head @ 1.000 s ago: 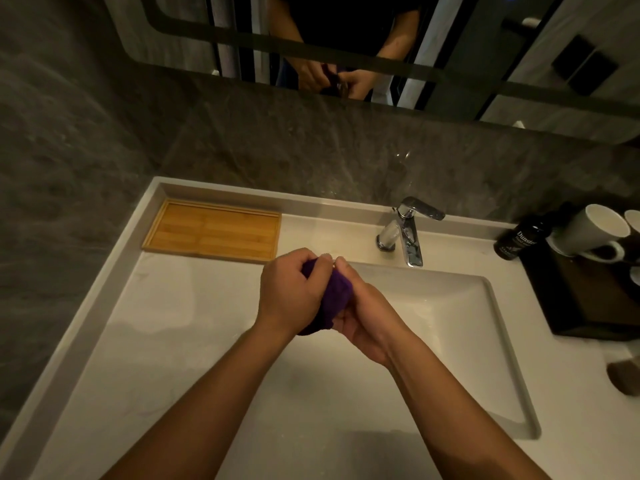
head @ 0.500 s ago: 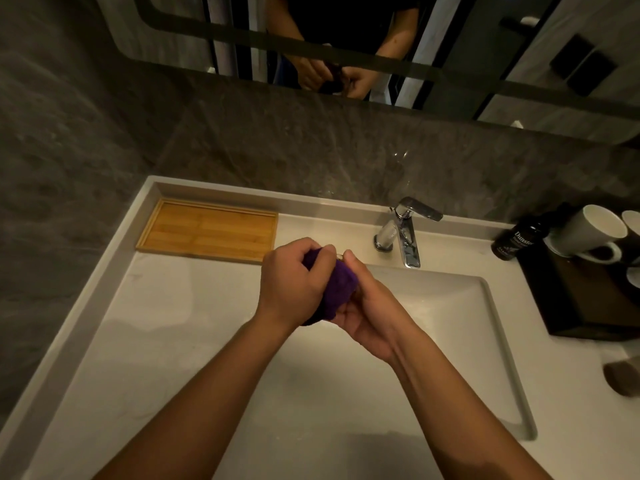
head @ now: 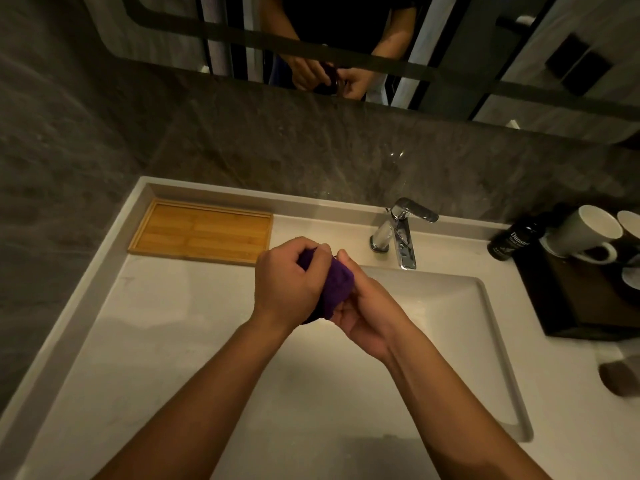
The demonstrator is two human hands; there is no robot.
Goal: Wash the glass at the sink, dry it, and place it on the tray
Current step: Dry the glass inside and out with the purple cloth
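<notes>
A purple cloth (head: 337,287) is bunched between both my hands, above the left edge of the white sink basin (head: 450,306). My left hand (head: 289,282) is closed over the top of the cloth. My right hand (head: 367,306) cups it from below and from the right. The glass is hidden inside the cloth; only a dark round shape shows in the mirror reflection (head: 329,79). A bamboo tray (head: 202,230) lies bare at the back left of the counter, a short way left of my hands.
A chrome faucet (head: 401,233) stands behind the basin, no water running. At the right are a dark bottle (head: 512,239) and white mugs (head: 585,233) on a dark tray (head: 588,306). A dark stone wall and a mirror rise behind the counter.
My hands have shifted slightly on the purple cloth, turning it between them. They stay over the basin's left edge.
</notes>
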